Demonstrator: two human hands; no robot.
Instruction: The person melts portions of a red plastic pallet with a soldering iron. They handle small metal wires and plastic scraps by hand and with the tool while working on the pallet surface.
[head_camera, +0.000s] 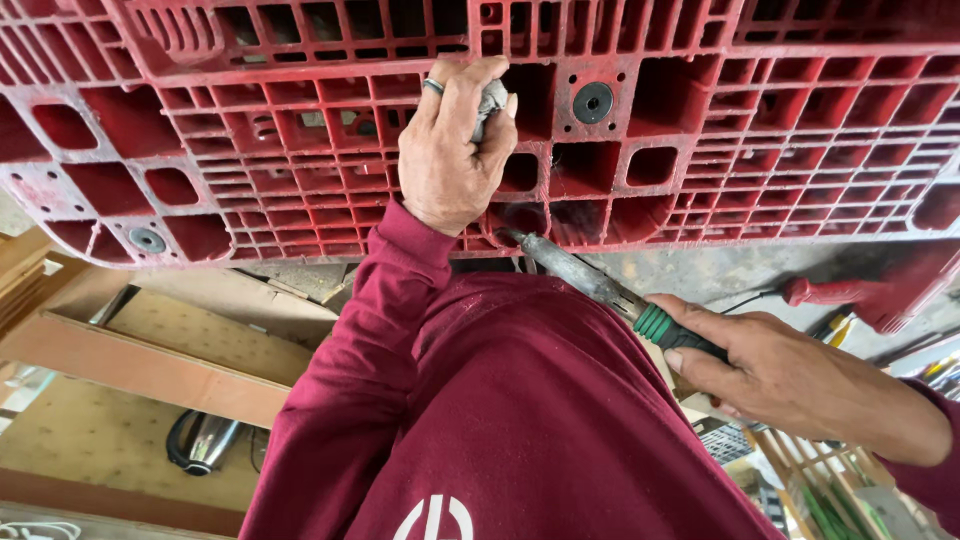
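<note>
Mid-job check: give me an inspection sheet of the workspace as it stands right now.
Surface: red plastic pallet, ribbed underside facing the camera.
Job's things: metal-tipped tool with green collar, tip at a pallet cell; grey wad.
Clutter: red-handled tool at right; shiny metal item lower left.
Grippers: left hand shut on the wad; right hand shut on the tool handle.
Cables: thin black wire near the tool.
Surroundings: wooden boards below.

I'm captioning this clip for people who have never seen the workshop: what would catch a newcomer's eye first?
The big red plastic pallet fills the top of the view, its grid of ribs and pockets facing the camera. The left hand presses a grey wad against it, while the right hand holds a green-handled metal tool with its tip at the pallet's lower edge. A maroon sleeve fills the middle.
</note>
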